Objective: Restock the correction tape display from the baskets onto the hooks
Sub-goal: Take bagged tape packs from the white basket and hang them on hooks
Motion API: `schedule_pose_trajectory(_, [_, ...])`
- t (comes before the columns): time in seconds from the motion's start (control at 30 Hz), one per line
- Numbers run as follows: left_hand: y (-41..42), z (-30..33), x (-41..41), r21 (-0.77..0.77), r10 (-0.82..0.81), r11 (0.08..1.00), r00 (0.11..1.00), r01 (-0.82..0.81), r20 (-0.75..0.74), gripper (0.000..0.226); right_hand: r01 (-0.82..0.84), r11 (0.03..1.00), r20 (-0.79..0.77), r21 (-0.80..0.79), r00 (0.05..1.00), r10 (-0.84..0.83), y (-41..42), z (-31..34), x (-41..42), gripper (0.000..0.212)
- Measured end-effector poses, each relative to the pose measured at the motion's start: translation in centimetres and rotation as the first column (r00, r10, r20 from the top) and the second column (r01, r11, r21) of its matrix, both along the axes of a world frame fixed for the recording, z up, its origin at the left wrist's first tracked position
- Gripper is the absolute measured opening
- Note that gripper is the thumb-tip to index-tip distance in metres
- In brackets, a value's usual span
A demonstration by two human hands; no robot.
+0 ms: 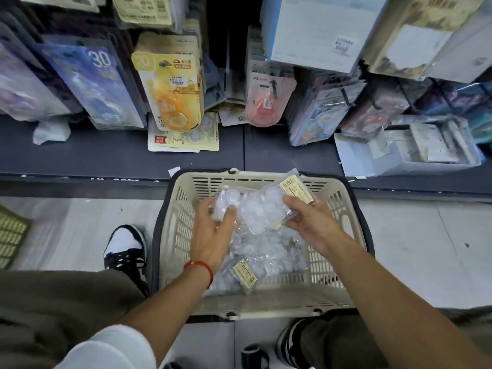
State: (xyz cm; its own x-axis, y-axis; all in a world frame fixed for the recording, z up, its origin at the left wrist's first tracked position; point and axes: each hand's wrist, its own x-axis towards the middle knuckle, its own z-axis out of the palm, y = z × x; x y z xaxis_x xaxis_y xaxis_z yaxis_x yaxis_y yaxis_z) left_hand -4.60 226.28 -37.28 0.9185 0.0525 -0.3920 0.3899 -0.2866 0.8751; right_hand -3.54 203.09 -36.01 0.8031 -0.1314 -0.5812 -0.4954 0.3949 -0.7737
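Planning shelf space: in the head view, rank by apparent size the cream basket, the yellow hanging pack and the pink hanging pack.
1. Cream basket, though nearest the camera.
2. Yellow hanging pack.
3. Pink hanging pack.

Green basket cut by left edge; hanging labels blurred.

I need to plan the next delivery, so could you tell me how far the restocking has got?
Done: some hooks already carry stock, like the yellow pack and pink pack. In hand: the left hand and right hand both grip a clear bag of tapes over the basket. Left: more bags remain inside.
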Motion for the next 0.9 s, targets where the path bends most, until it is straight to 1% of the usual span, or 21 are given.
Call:
schedule_pose_trajectory(0.07, [0.4,0.4,0.7,-0.275,0.093,0.952,0.983,-0.134,-0.157,0.068,0.15,0.98,-0.054,0.131,0.988,-0.144,2.2,-0.7,-1.3,0.042])
schedule_pose_trajectory(0.13, [1.1,0.6,1.6,-0.424,0.149,0.867,0.949,-0.26,-0.277,0.072,0.252,0.949,-0.093,0.191,0.967,-0.238,4.2,-1.5,-2.7,0.042])
schedule_pose_trajectory(0.17, [1.6,0.6,2.2,-0.459,0.156,0.842,0.942,-0.284,-0.297,0.065,0.291,0.932,-0.101,0.214,0.956,-0.276,5.2,-1.8,-3.2,0.043])
schedule_pose_trajectory(0.2, [2.1,0.6,2.7,-0.479,0.149,0.831,0.942,-0.284,-0.3,0.06,0.329,0.916,-0.107,0.232,0.944,-0.312,6.1,-1.9,-3.7,0.044])
schedule_pose_trajectory(0.23, [2.4,0.5,3.0,-0.496,0.116,0.83,0.949,-0.255,-0.295,0.062,0.365,0.9,-0.11,0.238,0.931,-0.348,6.9,-2.0,-4.1,0.041])
schedule_pose_trajectory(0.3, [2.7,0.2,3.1,-0.521,0.011,0.839,0.962,-0.158,-0.273,0.081,0.423,0.884,-0.102,0.197,0.906,-0.411,8.6,-1.8,-4.9,0.035])
schedule_pose_trajectory(0.37, [2.7,0.2,2.9,-0.493,-0.039,0.867,0.977,-0.071,-0.209,0.088,0.442,0.887,-0.097,0.135,0.897,-0.432,9.8,-1.6,-5.5,0.048])
schedule_pose_trajectory(0.4, [2.8,0.1,3.0,-0.46,-0.036,0.887,0.985,-0.045,-0.167,0.088,0.438,0.894,-0.112,0.096,0.897,-0.428,10.1,-1.5,-5.7,0.058])
schedule_pose_trajectory(0.43, [3.0,0.1,3.2,-0.416,-0.035,0.909,0.992,-0.018,-0.119,0.087,0.427,0.904,-0.112,0.017,0.899,-0.423,10.1,-1.4,-6.0,0.064])
schedule_pose_trajectory(0.47, [3.2,0.2,3.4,-0.359,-0.053,0.933,0.996,0.026,-0.066,0.088,0.405,0.905,-0.085,-0.129,0.905,-0.417,9.7,-1.4,-6.3,0.069])
schedule_pose_trajectory(0.5, [3.5,0.2,3.6,-0.299,-0.096,0.95,0.995,0.087,-0.016,0.089,0.341,0.883,-0.024,-0.322,0.93,-0.368,9.1,-1.3,-6.5,0.074])
schedule_pose_trajectory(0.53, [3.7,0.3,3.7,-0.253,-0.146,0.956,0.989,0.148,0.027,0.091,0.216,0.846,0.035,-0.488,0.973,-0.228,8.5,-1.3,-6.5,0.08])
schedule_pose_trajectory(0.57, [3.8,0.3,3.7,-0.235,-0.187,0.952,0.981,0.195,0.056,0.093,0.064,0.802,0.052,-0.595,0.998,-0.041,8.2,-1.3,-6.4,0.081])
schedule_pose_trajectory(0.6, [3.9,0.2,3.5,-0.248,-0.21,0.944,0.976,0.219,0.064,0.093,-0.068,0.757,0.044,-0.649,0.991,0.127,8.1,-1.4,-6.1,0.074])
schedule_pose_trajectory(0.63, [3.9,0.0,3.4,-0.283,-0.21,0.934,0.976,0.217,0.055,0.091,-0.145,0.724,0.02,-0.674,0.977,0.214,8.3,-1.6,-5.8,0.061])
schedule_pose_trajectory(0.67, [3.9,-0.2,3.2,-0.321,-0.192,0.928,0.981,0.191,0.029,0.086,-0.161,0.699,-0.002,-0.696,0.975,0.223,8.7,-1.7,-5.4,0.045])
schedule_pose_trajectory(0.7, [4.0,-0.2,3.1,-0.351,-0.166,0.924,0.986,0.151,-0.014,0.081,-0.15,0.672,-0.018,-0.725,0.98,0.2,9.2,-2.0,-5.2,0.035])
schedule_pose_trajectory(0.73, [4.2,-0.3,3.1,-0.364,-0.149,0.924,0.987,0.119,-0.055,0.077,-0.132,0.64,-0.024,-0.757,0.984,0.175,9.8,-2.3,-5.1,0.034])
schedule_pose_trajectory(0.8, [4.5,-0.6,3.1,-0.337,-0.179,0.932,0.979,0.135,-0.102,0.074,-0.145,0.576,-0.054,-0.805,0.984,0.172,10.7,-3.3,-5.0,0.039])
schedule_pose_trajectory(0.83, [4.7,-0.8,3.0,-0.307,-0.19,0.94,0.975,0.147,-0.115,0.073,-0.168,0.572,-0.063,-0.803,0.978,0.199,11.0,-3.7,-4.9,0.041])
schedule_pose_trajectory(0.9, [5.2,-1.2,2.8,-0.295,-0.138,0.952,0.978,0.087,-0.156,0.07,-0.247,0.619,-0.073,-0.746,0.953,0.293,11.0,-4.4,-4.4,0.038])
